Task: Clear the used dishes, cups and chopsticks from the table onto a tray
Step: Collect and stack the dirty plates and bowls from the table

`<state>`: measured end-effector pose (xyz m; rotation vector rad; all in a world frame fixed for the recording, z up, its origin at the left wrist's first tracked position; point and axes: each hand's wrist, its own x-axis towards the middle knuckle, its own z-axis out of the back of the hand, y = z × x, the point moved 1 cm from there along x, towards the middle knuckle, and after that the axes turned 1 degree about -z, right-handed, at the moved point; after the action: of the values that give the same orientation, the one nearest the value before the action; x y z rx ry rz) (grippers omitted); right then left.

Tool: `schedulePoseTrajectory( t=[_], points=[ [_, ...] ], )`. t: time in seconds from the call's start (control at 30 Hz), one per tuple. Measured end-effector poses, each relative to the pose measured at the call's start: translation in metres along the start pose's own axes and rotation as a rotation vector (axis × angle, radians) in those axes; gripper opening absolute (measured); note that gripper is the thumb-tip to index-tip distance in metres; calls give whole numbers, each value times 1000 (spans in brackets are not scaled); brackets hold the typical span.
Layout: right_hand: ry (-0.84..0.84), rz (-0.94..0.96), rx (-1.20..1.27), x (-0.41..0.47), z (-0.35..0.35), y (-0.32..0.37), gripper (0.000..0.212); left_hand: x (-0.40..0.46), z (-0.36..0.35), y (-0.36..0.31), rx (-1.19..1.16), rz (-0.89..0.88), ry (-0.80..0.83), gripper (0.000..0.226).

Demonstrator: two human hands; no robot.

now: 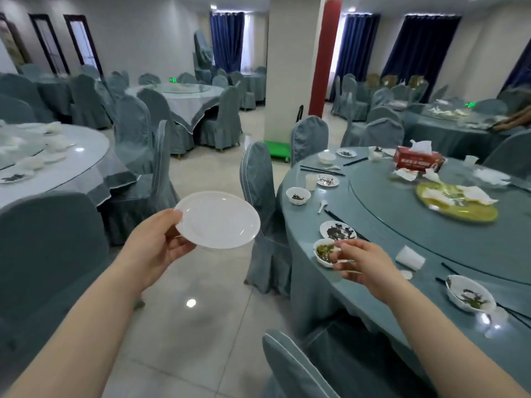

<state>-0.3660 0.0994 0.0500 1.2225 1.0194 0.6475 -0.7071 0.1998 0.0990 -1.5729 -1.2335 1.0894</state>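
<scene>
My left hand (pixel 156 244) holds a clean-looking white plate (pixel 219 219) by its rim, out over the floor left of the table. My right hand (pixel 363 264) grips the near rim of a small white bowl (pixel 323 249) with green scraps at the round table's (pixel 402 242) edge. Just behind that bowl lies a dirty white plate (pixel 337 229). Another dirty bowl (pixel 469 293) sits near right. Further back are a bowl (pixel 298 195), a small plate (pixel 327 180), a white cup (pixel 310 181), a spoon (pixel 323 206) and black chopsticks (pixel 321 170). No tray is in view.
A yellow platter (pixel 459 212) with crumpled napkins sits on the glass turntable, a red tissue box (pixel 418 161) behind it. Covered chairs (pixel 263 214) stand against the table's left side and right below me (pixel 293 369). A green cart (pixel 278 152) stands by the pillar. Tiled floor opens to the left.
</scene>
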Motion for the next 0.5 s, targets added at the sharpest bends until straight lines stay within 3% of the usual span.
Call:
schedulePoseTrajectory(
  t=[0.37,0.5],
  points=[
    [-206,-14,54,175,-24,16,11,210,-28,-27,-22,39,180,24],
    [-380,-29,-37,216,-23,10,10,292,-52,-21,-19,83,276,24]
  ],
)
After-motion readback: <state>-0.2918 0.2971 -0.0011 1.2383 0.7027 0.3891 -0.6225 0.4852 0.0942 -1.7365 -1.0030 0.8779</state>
